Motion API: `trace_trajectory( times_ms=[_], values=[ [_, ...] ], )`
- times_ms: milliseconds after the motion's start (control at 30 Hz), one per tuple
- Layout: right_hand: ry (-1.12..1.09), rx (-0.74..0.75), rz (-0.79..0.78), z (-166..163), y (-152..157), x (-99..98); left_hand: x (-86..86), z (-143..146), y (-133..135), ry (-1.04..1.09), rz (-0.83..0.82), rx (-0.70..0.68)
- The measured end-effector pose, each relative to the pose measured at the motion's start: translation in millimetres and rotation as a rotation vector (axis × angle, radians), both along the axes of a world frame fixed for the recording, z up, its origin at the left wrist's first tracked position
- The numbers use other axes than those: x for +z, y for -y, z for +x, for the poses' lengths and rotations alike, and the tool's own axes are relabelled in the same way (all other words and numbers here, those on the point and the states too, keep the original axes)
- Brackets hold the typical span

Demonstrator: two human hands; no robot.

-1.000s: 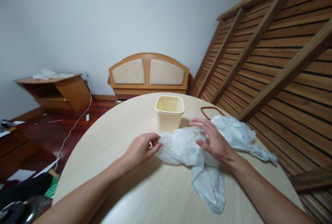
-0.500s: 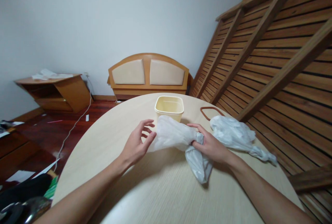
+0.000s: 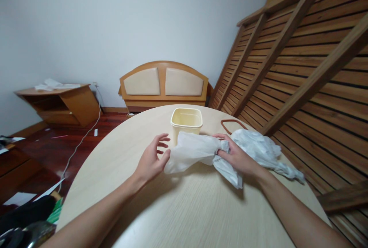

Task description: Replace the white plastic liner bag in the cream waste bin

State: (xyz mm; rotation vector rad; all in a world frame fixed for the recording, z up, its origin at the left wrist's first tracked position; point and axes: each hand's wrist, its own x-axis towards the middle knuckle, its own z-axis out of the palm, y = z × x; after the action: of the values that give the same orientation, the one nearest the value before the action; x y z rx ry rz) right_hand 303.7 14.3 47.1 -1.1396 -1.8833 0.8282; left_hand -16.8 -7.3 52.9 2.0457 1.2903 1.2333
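My right hand (image 3: 234,155) grips a white plastic bag (image 3: 194,149) by its gathered middle, with the loose end hanging below the fingers. The bag's wider part stretches left, toward my left hand (image 3: 152,155). That hand is open, fingers spread and curved, beside the bag's left end; whether its thumb touches the plastic I cannot tell. Just behind the bag stands a cream square plastic tub (image 3: 186,119), its lower front partly hidden by the bag. To the right of my right hand lies a second white plastic bag (image 3: 257,148), bunched up with a twisted tail.
A brown loop-shaped handle (image 3: 227,126) rests by the second bag on the round wooden table (image 3: 201,209). Slatted wooden panels (image 3: 301,68) lean close at the right. Beyond the table are a headboard (image 3: 163,81), a low cabinet (image 3: 66,106) and a white cable (image 3: 79,144).
My right hand has moved slightly right, and the bag's hanging end has swung up and to the right. The left hand stays open in nearly the same place.
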Motion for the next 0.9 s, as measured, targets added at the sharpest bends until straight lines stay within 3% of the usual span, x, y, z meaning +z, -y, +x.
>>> trace_trajectory(
  times_ms=[133, 233, 433, 533, 700, 900],
  values=[
    [0.093, 0.065, 0.097, -6, 4, 0.7, 6.0, 1, 11, -0.261, 0.445, -0.124],
    [0.128, 0.114, 0.132, -12, 9, 2.9, 1.1, 8, 15, -0.485, 0.525, -0.224],
    [0.331, 0.213, 0.258, -14, 14, 1.5, -16.6, 16, 9, -0.644, 0.297, -0.254],
    [0.459, 0.242, 0.24, -15, 18, -0.5, -14.8, 15, 9, -0.689, 0.17, -0.291],
    [0.516, 0.287, 0.215, -21, 21, -4.9, -12.6, 16, 8, -0.726, 0.104, -0.333],
    [0.426, 0.323, 0.204, -30, 19, -12.7, -27.4, 18, 1, -0.607, -0.008, -0.191]
  ],
)
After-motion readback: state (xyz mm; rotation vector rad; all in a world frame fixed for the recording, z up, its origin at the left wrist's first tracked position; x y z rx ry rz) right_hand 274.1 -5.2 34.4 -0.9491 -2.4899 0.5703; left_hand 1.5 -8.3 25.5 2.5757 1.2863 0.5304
